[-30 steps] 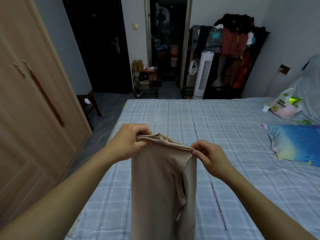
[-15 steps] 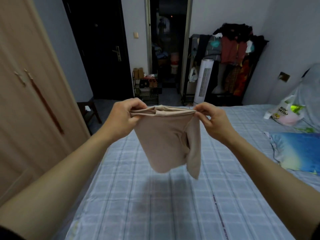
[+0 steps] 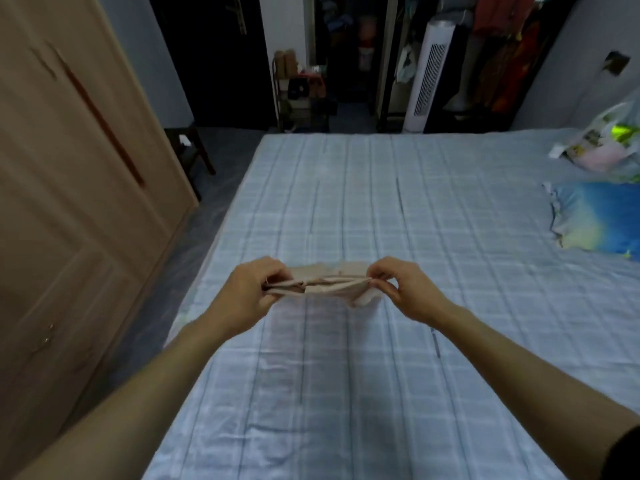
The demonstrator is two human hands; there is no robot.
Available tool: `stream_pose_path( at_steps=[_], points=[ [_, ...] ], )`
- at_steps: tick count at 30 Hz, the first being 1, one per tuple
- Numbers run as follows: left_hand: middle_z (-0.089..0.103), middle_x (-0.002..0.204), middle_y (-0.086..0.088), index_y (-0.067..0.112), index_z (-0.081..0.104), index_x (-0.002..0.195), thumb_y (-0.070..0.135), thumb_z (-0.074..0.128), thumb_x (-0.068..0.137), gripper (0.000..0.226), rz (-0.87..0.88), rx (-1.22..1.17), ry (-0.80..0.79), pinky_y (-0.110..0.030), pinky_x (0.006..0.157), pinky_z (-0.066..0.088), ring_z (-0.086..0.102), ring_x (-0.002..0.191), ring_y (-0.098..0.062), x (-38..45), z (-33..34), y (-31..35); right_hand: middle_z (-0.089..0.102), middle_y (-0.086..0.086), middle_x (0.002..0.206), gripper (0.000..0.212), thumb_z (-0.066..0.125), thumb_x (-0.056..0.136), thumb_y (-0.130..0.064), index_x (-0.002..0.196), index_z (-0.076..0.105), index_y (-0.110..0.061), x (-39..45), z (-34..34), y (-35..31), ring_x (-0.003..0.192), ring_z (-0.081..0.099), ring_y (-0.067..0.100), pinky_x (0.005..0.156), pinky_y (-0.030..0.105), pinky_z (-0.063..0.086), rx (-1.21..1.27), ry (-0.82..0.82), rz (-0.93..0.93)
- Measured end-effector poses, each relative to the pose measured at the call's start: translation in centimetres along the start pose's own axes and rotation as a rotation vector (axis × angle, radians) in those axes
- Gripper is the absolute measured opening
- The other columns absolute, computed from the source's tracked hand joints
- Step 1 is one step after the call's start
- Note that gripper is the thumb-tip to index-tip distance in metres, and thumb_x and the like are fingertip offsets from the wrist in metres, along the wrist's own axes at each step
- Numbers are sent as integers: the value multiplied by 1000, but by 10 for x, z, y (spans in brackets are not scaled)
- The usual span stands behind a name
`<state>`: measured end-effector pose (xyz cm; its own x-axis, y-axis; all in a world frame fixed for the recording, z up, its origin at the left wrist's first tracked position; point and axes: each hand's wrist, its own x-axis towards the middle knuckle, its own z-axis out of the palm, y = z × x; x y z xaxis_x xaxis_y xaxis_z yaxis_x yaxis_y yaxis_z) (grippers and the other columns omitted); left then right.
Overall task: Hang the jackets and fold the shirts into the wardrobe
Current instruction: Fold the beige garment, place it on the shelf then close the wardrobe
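Two bare hands hold one beige shirt (image 3: 327, 284) above the checked bed (image 3: 346, 393); at far left the wooden wardrobe (image 3: 69, 202) stands with its doors closed; next comes the left hand (image 3: 249, 292), its grip clenched round the shirt's left end, fingers curled over the folded layers; the shirt runs left to right between the hands, its long axis level and crosswise to the bed, seen nearly edge-on as a flat folded band; the right hand (image 3: 405, 289) pinches the right end, thumb and fingertips grasping the cloth; farther right a blue pillow (image 3: 599, 220) lies on the bed, a plastic bag (image 3: 606, 143) beyond it.
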<state>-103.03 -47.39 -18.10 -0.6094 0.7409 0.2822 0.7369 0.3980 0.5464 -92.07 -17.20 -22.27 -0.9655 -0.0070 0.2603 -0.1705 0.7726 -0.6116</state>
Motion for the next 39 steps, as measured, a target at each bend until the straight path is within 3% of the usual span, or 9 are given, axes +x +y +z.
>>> stream_pose_path(
  at_steps=[4, 11, 17, 19, 21, 23, 25, 31, 39],
  points=[
    [61, 83, 11, 23, 66, 88, 7, 73, 80, 19, -87, -56, -151, -33, 68, 50, 58, 74, -6, -100, 58, -14, 63, -7, 88, 2, 63, 92, -19, 92, 65, -19, -92, 75, -4, 78, 57, 6, 73, 26, 47, 29, -158, 83],
    [60, 95, 8, 25, 62, 98, 17, 62, 85, 15, -79, -44, -324, -34, 71, 52, 57, 85, -11, -238, 115, -11, 65, -7, 95, 8, 60, 95, -27, 98, 65, -21, -226, 157, -38, 84, 61, 8, 78, 24, 49, -24, -324, 195],
    [56, 89, 4, 24, 58, 93, 1, 66, 73, 32, -81, 106, -401, -36, 56, 50, 53, 73, -17, -316, 157, -5, 68, -7, 95, 8, 62, 92, -25, 97, 69, -23, -299, 210, -55, 86, 63, 14, 79, 33, 50, -163, -348, 237],
    [58, 95, 4, 22, 61, 98, 3, 67, 77, 29, -113, 135, -492, -38, 64, 52, 57, 81, -19, -334, 171, -5, 67, -5, 107, 18, 55, 93, -28, 106, 67, -25, -317, 225, -53, 99, 62, 17, 88, 34, 47, -187, -454, 288],
    [59, 112, 2, 22, 62, 113, 19, 63, 88, 25, -178, 119, -650, -38, 84, 51, 57, 101, -20, -347, 183, -10, 63, -2, 118, 31, 50, 92, -34, 118, 63, -25, -329, 235, -53, 107, 60, 19, 93, 35, 45, -167, -550, 326],
    [58, 122, 5, 27, 58, 124, 33, 62, 92, 33, -261, 59, -725, -35, 95, 46, 54, 111, -16, -354, 189, -15, 62, 1, 120, 39, 49, 91, -37, 125, 60, -21, -335, 240, -54, 107, 61, 21, 93, 37, 48, -117, -518, 368],
    [59, 123, 5, 27, 56, 128, 39, 59, 95, 35, -299, 49, -672, -34, 96, 43, 53, 111, -14, -352, 193, -23, 63, 5, 119, 39, 53, 92, -33, 126, 61, -16, -331, 241, -52, 106, 62, 24, 92, 39, 50, -94, -442, 396],
    [62, 117, 1, 22, 59, 125, 38, 57, 97, 32, -343, 74, -527, -37, 93, 46, 55, 110, -18, -298, 190, -39, 57, 5, 130, 44, 60, 95, -30, 137, 51, -17, -283, 229, -34, 117, 57, 22, 102, 38, 46, -59, -326, 496],
    [59, 120, 3, 25, 50, 135, 44, 50, 99, 40, -392, 180, -576, -27, 88, 41, 51, 112, -16, -179, 207, -80, 53, 5, 134, 44, 54, 98, -32, 139, 48, -17, -180, 214, 43, 122, 52, 23, 104, 33, 42, -41, -264, 541]
  ],
)
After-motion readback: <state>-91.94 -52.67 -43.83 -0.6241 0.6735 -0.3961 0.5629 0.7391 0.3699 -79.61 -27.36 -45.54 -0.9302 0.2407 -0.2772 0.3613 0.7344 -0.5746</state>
